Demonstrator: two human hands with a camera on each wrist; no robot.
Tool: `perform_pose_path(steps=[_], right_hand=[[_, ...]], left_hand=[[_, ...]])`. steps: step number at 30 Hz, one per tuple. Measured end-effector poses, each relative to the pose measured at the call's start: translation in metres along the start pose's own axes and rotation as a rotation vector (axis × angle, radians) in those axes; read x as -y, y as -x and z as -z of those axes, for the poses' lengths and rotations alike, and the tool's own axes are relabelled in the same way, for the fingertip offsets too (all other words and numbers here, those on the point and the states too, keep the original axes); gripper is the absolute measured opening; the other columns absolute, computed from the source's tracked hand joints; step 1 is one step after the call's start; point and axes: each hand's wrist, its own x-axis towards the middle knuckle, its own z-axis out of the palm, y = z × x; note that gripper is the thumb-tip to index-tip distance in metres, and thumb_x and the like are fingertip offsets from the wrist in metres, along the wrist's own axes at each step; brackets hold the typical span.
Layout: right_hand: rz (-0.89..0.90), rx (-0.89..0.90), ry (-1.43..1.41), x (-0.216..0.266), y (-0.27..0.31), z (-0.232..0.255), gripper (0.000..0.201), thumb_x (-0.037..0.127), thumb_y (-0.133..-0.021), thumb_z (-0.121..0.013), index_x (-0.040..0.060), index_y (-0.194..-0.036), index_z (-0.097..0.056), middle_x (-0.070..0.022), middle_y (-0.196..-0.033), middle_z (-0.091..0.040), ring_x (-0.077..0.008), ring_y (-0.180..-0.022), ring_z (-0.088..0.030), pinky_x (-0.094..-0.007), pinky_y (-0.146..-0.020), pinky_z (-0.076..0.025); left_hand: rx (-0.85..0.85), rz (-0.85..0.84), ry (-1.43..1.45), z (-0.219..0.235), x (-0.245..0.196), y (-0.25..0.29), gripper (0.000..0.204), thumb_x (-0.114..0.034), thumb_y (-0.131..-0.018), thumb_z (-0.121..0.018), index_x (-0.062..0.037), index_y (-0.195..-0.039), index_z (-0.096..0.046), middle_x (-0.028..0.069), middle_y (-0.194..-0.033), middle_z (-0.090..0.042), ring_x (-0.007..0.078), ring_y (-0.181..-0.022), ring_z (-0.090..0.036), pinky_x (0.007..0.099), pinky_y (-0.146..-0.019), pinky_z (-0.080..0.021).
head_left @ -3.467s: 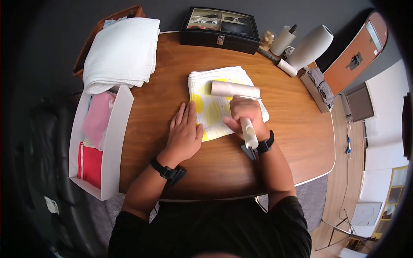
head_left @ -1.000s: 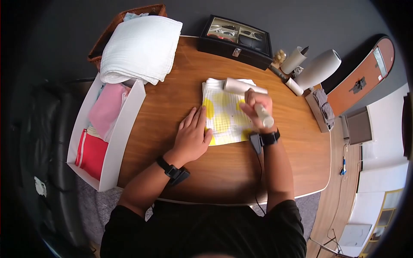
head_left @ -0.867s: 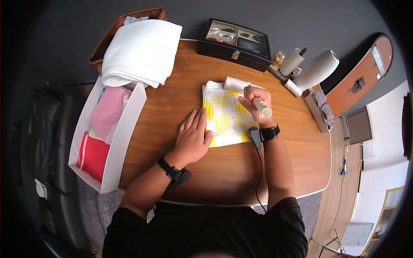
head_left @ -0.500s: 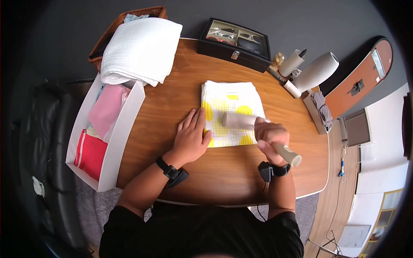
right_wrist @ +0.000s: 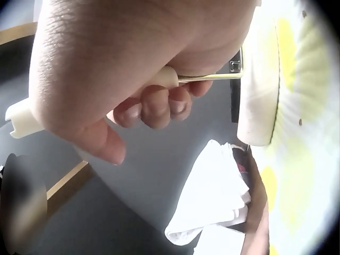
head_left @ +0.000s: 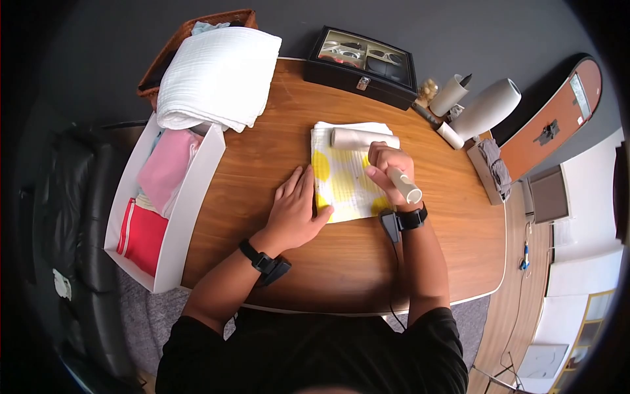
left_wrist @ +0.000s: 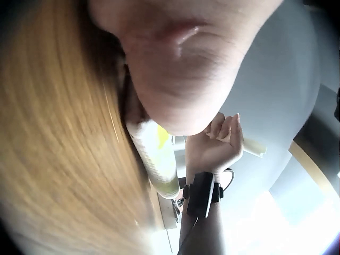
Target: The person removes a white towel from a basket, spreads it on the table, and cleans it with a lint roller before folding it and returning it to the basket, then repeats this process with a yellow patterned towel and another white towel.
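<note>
A lint roller (head_left: 363, 139) lies across the far part of a folded white cloth with yellow spots (head_left: 348, 187). My right hand (head_left: 392, 169) grips its pale handle, whose hollow end points back toward me. The right wrist view shows the fingers (right_wrist: 155, 106) curled round the handle and the white roll (right_wrist: 258, 90) right at the cloth's surface. With fingers extended, my left hand (head_left: 295, 205) rests on the table along the cloth's left edge, its thumb at the near corner. In the left wrist view the cloth (left_wrist: 159, 154) shows as a thick folded stack beyond that hand.
To the left stands a long white box (head_left: 197, 197) holding pink and red cloths. Behind it, a large folded white cloth (head_left: 220, 75) lies on a wicker basket (head_left: 164, 56). A glasses case (head_left: 357, 82), a vase (head_left: 485, 108) and a small box (head_left: 484, 172) line the back and right.
The right hand has brought the lint roller from the cloth's middle back up toward its far edge, moving left as well. The left thumb has spread slightly; that hand otherwise stays put.
</note>
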Motion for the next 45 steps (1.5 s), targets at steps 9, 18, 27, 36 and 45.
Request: perform_pose_path(steps=[9, 18, 27, 36, 45], right_hand=[[-0.047, 0.206, -0.203, 0.073, 0.036, -0.002, 0.052, 0.004, -0.085, -0.084, 0.0084, -0.065, -0.036, -0.0066, -0.062, -0.039, -0.0309, -0.059, -0.042, -0.0403, -0.068, -0.041], [-0.004, 0.033, 0.005, -0.001, 0.018, -0.011, 0.051, -0.002, -0.086, -0.083, 0.0086, -0.070, -0.036, -0.0050, -0.065, -0.042, -0.0264, -0.064, -0.043, -0.0396, -0.072, -0.042], [-0.102, 0.094, -0.115, 0.020, 0.028, -0.003, 0.049, -0.004, -0.081, -0.084, 0.0093, -0.068, -0.039, -0.0054, -0.063, -0.041, -0.0290, -0.062, -0.041, -0.0403, -0.062, -0.038], [-0.056, 0.239, -0.154, 0.075, 0.052, -0.018, 0.047, 0.004, -0.084, -0.084, 0.0087, -0.060, -0.043, -0.0079, -0.061, -0.046, -0.0309, -0.060, -0.049, -0.0439, -0.070, -0.040], [0.004, 0.018, 0.133, 0.022, 0.006, -0.022, 0.042, 0.000, -0.087, -0.078, 0.0051, -0.064, -0.044, -0.0109, -0.062, -0.050, -0.0311, -0.058, -0.049, -0.0407, -0.071, -0.045]], left_hand=[[-0.032, -0.038, -0.081, -0.003, 0.000, 0.004, 0.118, -0.065, -0.093, -0.075, 0.0154, -0.164, -0.027, 0.0352, -0.168, -0.037, 0.0450, -0.163, -0.028, 0.0557, -0.129, -0.026], [-0.036, -0.030, -0.068, -0.006, -0.001, 0.002, 0.115, -0.061, -0.094, -0.075, 0.0138, -0.165, -0.024, 0.0344, -0.169, -0.037, 0.0449, -0.162, -0.029, 0.0552, -0.129, -0.025], [-0.051, -0.026, -0.045, -0.004, 0.001, 0.002, 0.119, -0.062, -0.092, -0.078, 0.0140, -0.165, -0.023, 0.0356, -0.168, -0.037, 0.0442, -0.162, -0.029, 0.0545, -0.129, -0.025], [-0.065, 0.018, -0.017, -0.008, 0.002, 0.002, 0.125, -0.065, -0.087, -0.080, 0.0156, -0.165, -0.024, 0.0361, -0.169, -0.035, 0.0428, -0.163, -0.029, 0.0540, -0.130, -0.025], [-0.097, 0.060, -0.076, -0.008, -0.004, 0.001, 0.123, -0.067, -0.087, -0.079, 0.0133, -0.165, -0.027, 0.0374, -0.172, -0.029, 0.0481, -0.163, -0.026, 0.0564, -0.129, -0.028]])
